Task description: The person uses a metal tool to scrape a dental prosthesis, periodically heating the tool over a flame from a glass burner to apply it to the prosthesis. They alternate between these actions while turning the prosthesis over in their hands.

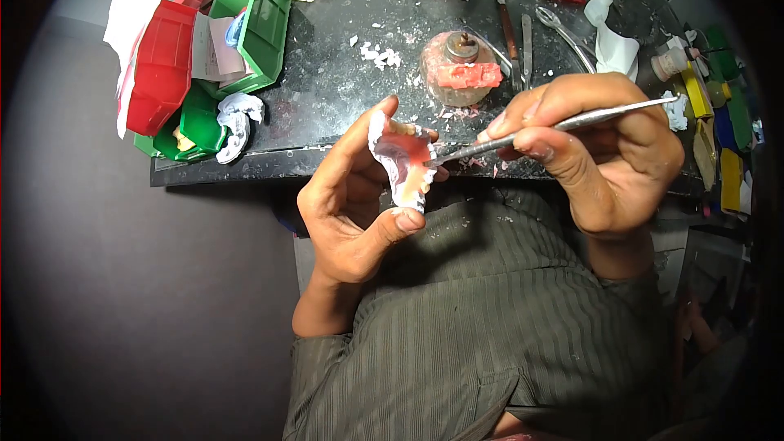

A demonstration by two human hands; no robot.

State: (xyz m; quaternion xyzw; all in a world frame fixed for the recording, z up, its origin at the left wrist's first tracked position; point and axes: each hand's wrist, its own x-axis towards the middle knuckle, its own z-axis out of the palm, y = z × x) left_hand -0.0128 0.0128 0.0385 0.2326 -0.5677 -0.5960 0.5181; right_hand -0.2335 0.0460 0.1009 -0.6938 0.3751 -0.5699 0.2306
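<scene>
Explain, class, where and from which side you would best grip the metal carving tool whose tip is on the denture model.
Probably grip the metal carving tool on its slim shaft near the working tip, from above, pen-style, as the right hand does. The tip meets the denture model in the left hand; a near-tip grip likely steadies it.

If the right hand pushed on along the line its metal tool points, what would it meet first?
Most likely the denture model held in the left hand; the right hand's metal tool tip already sits at its pink wax, seemingly touching.

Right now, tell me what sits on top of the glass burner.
A pink wax block lies across the burner, below its metal cap. The wax covers part of the glass, so what is inside there cannot be seen.
</scene>
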